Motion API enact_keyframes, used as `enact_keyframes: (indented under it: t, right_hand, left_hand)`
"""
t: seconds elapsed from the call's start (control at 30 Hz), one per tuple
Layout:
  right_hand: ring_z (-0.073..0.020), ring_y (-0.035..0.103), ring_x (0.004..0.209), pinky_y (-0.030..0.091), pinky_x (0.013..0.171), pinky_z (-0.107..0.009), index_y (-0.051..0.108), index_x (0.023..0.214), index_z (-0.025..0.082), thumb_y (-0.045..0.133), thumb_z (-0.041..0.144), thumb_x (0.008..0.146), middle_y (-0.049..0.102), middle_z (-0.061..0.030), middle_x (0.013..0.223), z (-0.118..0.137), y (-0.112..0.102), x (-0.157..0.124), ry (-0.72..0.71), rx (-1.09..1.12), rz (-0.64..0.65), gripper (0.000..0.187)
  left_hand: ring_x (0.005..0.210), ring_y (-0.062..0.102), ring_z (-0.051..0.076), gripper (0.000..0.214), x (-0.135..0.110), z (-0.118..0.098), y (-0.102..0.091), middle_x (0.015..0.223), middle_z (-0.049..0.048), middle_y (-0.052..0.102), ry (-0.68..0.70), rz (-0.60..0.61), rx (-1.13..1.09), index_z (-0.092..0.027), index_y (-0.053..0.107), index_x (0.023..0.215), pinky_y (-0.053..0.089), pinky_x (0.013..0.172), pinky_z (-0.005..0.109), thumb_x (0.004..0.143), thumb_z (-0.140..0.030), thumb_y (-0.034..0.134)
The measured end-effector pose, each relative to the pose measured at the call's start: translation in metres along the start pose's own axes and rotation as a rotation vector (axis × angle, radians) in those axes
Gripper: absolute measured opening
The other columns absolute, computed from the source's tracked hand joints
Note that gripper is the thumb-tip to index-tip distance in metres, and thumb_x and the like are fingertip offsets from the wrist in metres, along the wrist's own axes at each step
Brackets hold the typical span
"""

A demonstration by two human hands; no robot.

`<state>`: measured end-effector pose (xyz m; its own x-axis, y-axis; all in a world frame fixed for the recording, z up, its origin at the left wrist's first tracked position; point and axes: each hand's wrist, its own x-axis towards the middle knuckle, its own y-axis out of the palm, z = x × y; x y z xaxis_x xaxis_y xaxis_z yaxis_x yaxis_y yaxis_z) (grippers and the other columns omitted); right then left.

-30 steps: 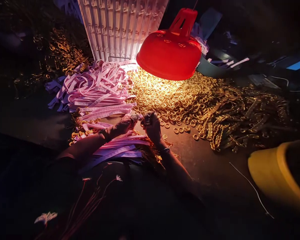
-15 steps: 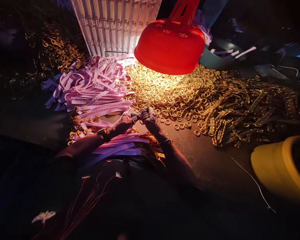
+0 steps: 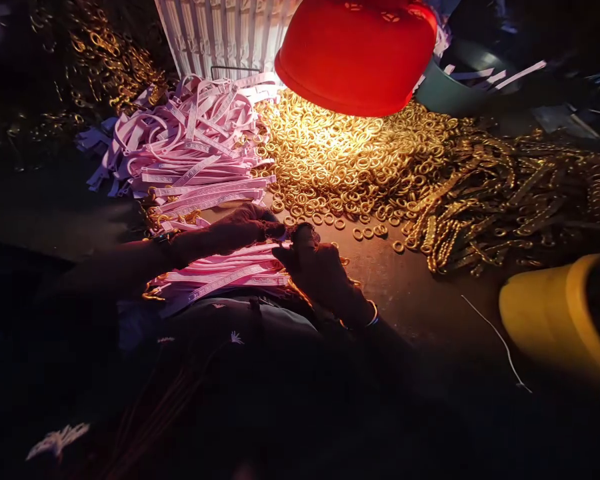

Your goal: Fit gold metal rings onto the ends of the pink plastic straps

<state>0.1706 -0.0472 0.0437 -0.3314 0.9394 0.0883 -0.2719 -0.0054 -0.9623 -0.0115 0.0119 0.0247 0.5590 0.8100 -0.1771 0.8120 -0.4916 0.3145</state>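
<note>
My left hand (image 3: 253,225) is closed in a pinch, with a small pale-pink end of a strap (image 3: 283,237) showing at its fingertips. Close against it, my right hand (image 3: 317,263) has its fingers bent together; what lies inside them is dark and hidden. Beneath both hands is a bundle of pink straps (image 3: 230,277) with gold rings at their ends. Loose gold rings (image 3: 340,180) are heaped just beyond my fingers, and some lie singly on the table near my right hand.
A tangled pile of pink straps (image 3: 195,147) lies at the left. A red lamp shade (image 3: 357,60) hangs low over the rings. Strung gold pieces (image 3: 480,200) spread to the right, with a yellow bucket (image 3: 540,307) in front and a green basin (image 3: 443,90) behind.
Both hands have drawn slightly nearer to my body, and the right wrist has moved right and down. The view has shifted, so the lamp and piles sit higher.
</note>
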Motion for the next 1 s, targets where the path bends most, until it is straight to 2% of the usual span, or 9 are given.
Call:
enact_keyframes:
  t: [0.13,0.27,0.43,0.57,0.73,0.8,0.87,0.93,1.0]
  right_hand:
    - [-0.0154,0.046,0.054,0.022,0.053,-0.029,0.052,0.098,0.014,0.041,0.055,0.097,0.055,-0.0067,0.068,0.006,0.016,-0.023,0.024,-0.025,0.01,0.042]
    - [-0.0136,0.045,0.054,0.026,0.052,-0.028,0.05,0.095,0.018,0.044,0.051,0.096,0.054,-0.0033,0.067,0.006,0.021,-0.024,0.107,0.21,-0.016,0.033]
    - [-0.0115,0.045,0.057,0.033,0.053,-0.026,0.043,0.088,0.021,0.047,0.047,0.094,0.056,-0.0008,0.072,0.004,0.019,-0.013,0.119,0.469,0.109,0.028]
    - [-0.0125,0.049,0.062,0.036,0.057,-0.026,0.045,0.091,0.019,0.047,0.04,0.093,0.059,-0.0032,0.076,0.002,0.021,-0.007,0.062,0.437,0.149,0.021]
    - [-0.0114,0.047,0.059,0.029,0.056,-0.025,0.047,0.093,0.019,0.047,0.039,0.093,0.058,-0.0033,0.074,-0.007,0.019,0.001,0.018,0.335,0.246,0.02]
    - [-0.0105,0.045,0.058,0.026,0.056,-0.024,0.048,0.092,0.019,0.05,0.042,0.094,0.058,-0.0019,0.072,-0.011,0.014,0.005,-0.003,0.283,0.27,0.023]
    - [-0.0102,0.045,0.058,0.023,0.056,-0.024,0.049,0.092,0.019,0.054,0.044,0.093,0.056,-0.0003,0.07,-0.015,0.007,0.007,-0.013,0.237,0.282,0.026]
    - [-0.01,0.043,0.058,0.022,0.056,-0.024,0.05,0.094,0.019,0.058,0.045,0.093,0.054,0.0009,0.068,-0.016,-0.002,0.008,-0.002,0.194,0.29,0.027]
    - [-0.0095,0.042,0.058,0.023,0.056,-0.024,0.052,0.095,0.018,0.059,0.048,0.093,0.053,0.0017,0.068,-0.018,-0.01,0.006,0.019,0.179,0.29,0.03]
  left_hand:
    - [0.048,0.04,0.005,0.025,-0.019,0.026,0.006,0.054,-0.0001,0.055,-0.022,0.075,0.019,-0.009,0.064,0.061,0.028,0.046,0.019,0.074,-0.026,0.076]
    - [0.055,0.046,0.007,0.025,-0.026,0.042,0.011,0.063,0.0025,0.061,0.006,0.033,-0.029,-0.01,0.067,0.069,0.033,0.049,0.019,0.075,-0.033,0.075]
    - [0.05,0.04,0.005,0.029,-0.02,0.045,0.013,0.054,-0.0017,0.052,0.017,0.002,-0.107,-0.011,0.062,0.064,0.03,0.046,0.018,0.073,-0.036,0.076]
    - [0.048,0.038,0.005,0.033,-0.013,0.045,0.016,0.052,-0.0028,0.047,-0.033,0.004,-0.181,-0.012,0.058,0.059,0.029,0.046,0.018,0.07,-0.034,0.078]
    - [0.048,0.04,0.006,0.034,-0.004,0.049,0.017,0.051,-0.0024,0.047,-0.044,-0.005,-0.186,-0.012,0.055,0.057,0.032,0.048,0.019,0.072,-0.033,0.077]
    - [0.05,0.042,0.006,0.032,-0.001,0.048,0.012,0.053,-0.0017,0.05,-0.013,0.024,-0.088,-0.012,0.057,0.059,0.032,0.049,0.019,0.073,-0.032,0.077]
    - [0.051,0.042,0.006,0.027,0.0,0.039,0.002,0.053,-0.0024,0.05,0.029,0.044,0.105,-0.011,0.06,0.061,0.031,0.049,0.018,0.074,-0.028,0.076]
    - [0.051,0.04,0.004,0.022,-0.003,0.026,-0.016,0.051,-0.0049,0.047,0.07,-0.005,0.355,-0.01,0.06,0.061,0.027,0.049,0.016,0.075,-0.021,0.074]
    - [0.053,0.037,-0.001,0.018,-0.009,0.013,-0.044,0.051,-0.0085,0.044,0.106,-0.037,0.6,-0.007,0.063,0.066,0.023,0.055,0.011,0.078,-0.019,0.069]
